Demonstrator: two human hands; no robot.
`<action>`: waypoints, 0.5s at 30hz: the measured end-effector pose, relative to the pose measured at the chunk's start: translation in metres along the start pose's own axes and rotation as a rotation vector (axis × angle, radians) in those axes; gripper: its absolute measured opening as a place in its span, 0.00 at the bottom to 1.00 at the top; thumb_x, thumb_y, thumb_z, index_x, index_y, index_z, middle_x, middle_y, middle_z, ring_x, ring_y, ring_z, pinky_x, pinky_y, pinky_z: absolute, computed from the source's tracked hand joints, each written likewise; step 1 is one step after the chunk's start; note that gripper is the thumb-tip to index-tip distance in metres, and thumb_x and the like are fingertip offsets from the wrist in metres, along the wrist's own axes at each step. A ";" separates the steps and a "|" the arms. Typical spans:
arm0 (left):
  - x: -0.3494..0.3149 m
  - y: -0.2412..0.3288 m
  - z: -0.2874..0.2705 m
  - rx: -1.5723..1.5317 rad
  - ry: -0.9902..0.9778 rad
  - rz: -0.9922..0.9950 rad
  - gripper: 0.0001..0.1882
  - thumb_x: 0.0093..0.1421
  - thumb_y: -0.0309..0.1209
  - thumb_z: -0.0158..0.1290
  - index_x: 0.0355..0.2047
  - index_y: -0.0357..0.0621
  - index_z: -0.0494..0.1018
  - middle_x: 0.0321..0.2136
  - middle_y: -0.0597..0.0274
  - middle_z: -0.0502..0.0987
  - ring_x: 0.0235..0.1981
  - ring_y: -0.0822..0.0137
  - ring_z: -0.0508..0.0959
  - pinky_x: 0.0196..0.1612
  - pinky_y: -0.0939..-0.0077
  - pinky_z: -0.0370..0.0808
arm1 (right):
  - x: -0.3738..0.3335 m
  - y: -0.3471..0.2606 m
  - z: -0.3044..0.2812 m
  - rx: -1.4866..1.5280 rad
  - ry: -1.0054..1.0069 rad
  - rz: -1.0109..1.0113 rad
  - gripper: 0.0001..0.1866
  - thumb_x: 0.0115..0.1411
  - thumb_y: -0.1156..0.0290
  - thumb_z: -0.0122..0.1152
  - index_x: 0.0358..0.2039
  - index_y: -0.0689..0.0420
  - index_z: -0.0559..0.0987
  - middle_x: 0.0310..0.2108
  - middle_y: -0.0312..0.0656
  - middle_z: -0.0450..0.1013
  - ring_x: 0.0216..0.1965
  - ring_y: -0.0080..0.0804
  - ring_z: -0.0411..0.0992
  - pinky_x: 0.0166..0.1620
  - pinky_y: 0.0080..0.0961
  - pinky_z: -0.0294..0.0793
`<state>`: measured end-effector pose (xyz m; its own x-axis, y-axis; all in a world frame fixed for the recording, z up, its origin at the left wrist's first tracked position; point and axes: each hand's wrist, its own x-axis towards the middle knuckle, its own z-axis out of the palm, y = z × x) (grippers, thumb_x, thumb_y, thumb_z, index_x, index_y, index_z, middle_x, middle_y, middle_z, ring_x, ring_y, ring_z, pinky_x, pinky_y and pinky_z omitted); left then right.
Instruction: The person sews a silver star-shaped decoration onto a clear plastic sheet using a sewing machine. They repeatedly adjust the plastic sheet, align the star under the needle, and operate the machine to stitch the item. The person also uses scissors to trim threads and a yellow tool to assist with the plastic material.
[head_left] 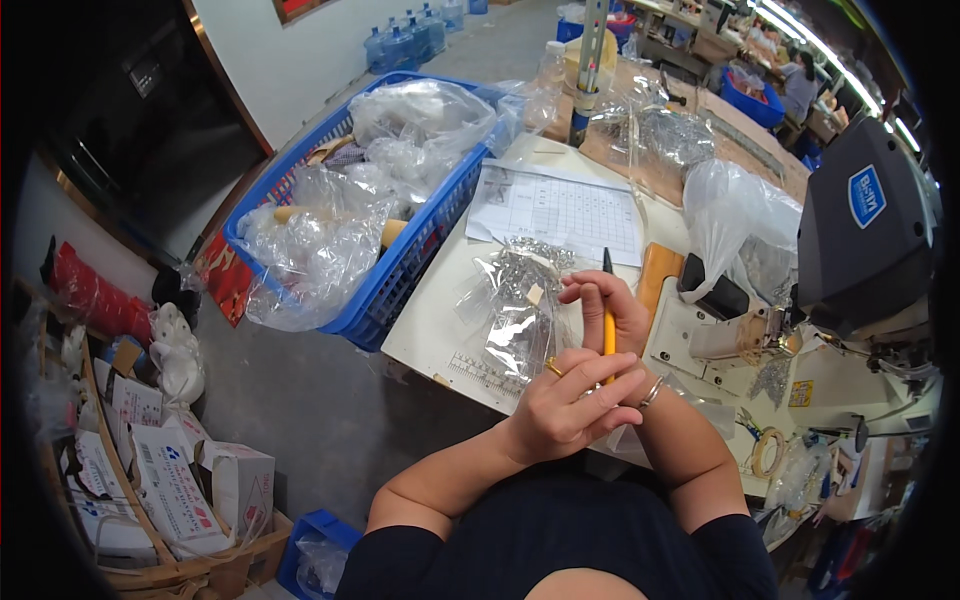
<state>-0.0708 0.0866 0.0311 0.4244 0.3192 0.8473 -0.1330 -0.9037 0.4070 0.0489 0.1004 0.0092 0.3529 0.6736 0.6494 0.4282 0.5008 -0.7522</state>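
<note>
Both my hands overlap above the near right part of the white tabletop (420, 325). In my right hand (628, 318), a slim yellow pen-like tool (609, 335) with a black pointed tip stands nearly upright, its tip aimed away from me. My left hand (575, 400) lies across its lower end and the right wrist, fingers stretched out. Beside my hands lie clear plastic bags (515, 335) and a heap of small shiny pieces (530, 262), with a small beige block (535, 293) on top. A printed paper sheet (570, 210) spreads out behind them.
A blue basket (400, 290) full of plastic-wrapped items adjoins the table's left side. To the right stands a dark sewing machine (865, 225), with a white plastic bag (735, 205) by it. White cartons (170, 480) sit on the lower left; water bottles (405, 42) stand far back.
</note>
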 end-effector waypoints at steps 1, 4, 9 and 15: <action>0.000 0.000 0.002 -0.020 0.006 0.006 0.17 0.49 0.37 0.62 0.36 0.40 0.77 0.38 0.57 0.76 0.32 0.64 0.75 0.33 0.76 0.73 | 0.001 0.000 -0.004 -0.007 -0.002 -0.012 0.05 0.60 0.76 0.54 0.37 0.58 0.75 0.23 0.39 0.72 0.25 0.23 0.71 0.28 0.18 0.69; -0.002 0.002 0.008 -0.076 0.038 0.022 0.18 0.46 0.36 0.63 0.36 0.41 0.77 0.36 0.59 0.77 0.28 0.66 0.75 0.30 0.77 0.73 | -0.001 -0.008 -0.012 -0.053 -0.037 -0.023 0.05 0.60 0.76 0.53 0.37 0.59 0.74 0.23 0.38 0.72 0.24 0.23 0.71 0.29 0.18 0.69; -0.001 0.004 0.009 -0.114 0.092 -0.036 0.22 0.42 0.37 0.66 0.36 0.41 0.76 0.37 0.58 0.76 0.28 0.66 0.76 0.28 0.78 0.73 | 0.003 -0.008 -0.015 -0.068 -0.071 -0.065 0.09 0.61 0.73 0.52 0.41 0.59 0.74 0.25 0.39 0.70 0.24 0.25 0.69 0.29 0.19 0.69; -0.008 -0.039 -0.027 -0.092 0.295 -0.796 0.19 0.57 0.27 0.52 0.47 0.30 0.64 0.34 0.55 0.73 0.24 0.76 0.74 0.22 0.88 0.70 | 0.028 0.004 -0.030 0.282 -0.209 0.350 0.16 0.64 0.64 0.49 0.48 0.60 0.73 0.27 0.39 0.70 0.28 0.21 0.70 0.35 0.17 0.71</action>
<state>-0.0930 0.1266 0.0178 0.1731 0.9220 0.3464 0.0280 -0.3562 0.9340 0.0858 0.1047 0.0279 0.2487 0.9078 0.3376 0.0620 0.3330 -0.9409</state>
